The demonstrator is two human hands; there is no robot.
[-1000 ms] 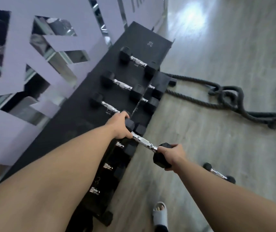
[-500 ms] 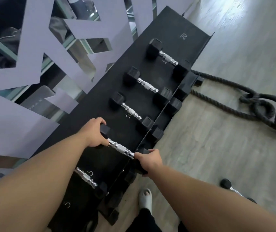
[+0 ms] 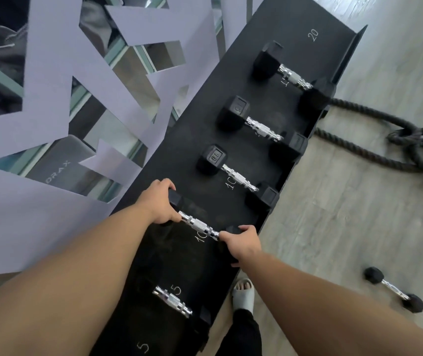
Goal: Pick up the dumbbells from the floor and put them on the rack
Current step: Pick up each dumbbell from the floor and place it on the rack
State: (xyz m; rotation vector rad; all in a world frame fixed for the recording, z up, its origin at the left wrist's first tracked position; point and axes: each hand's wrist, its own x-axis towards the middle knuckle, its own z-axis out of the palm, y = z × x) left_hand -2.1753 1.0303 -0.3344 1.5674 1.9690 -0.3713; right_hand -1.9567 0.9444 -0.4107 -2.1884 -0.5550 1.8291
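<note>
A black hex dumbbell with a chrome handle [image 3: 199,225] lies across the black rack [image 3: 295,29] by a "10" mark. My left hand [image 3: 159,202] grips its far head and my right hand [image 3: 242,244] grips its near head at the rack's front edge. Three more dumbbells [image 3: 238,176] sit in a row further along the rack, and another dumbbell [image 3: 173,301] rests by a "5" mark nearer me. One small dumbbell [image 3: 394,289] lies on the wooden floor at the right.
A thick black battle rope [image 3: 374,150] coils on the floor right of the rack. A lilac cut-out wall panel [image 3: 51,104] runs along the rack's left side. My foot in a pale slide sandal [image 3: 243,294] stands by the rack's front edge.
The dumbbell in both hands has come from above the rack's front edge onto the top shelf by the 10 mark. The view has shifted closer over the rack.
</note>
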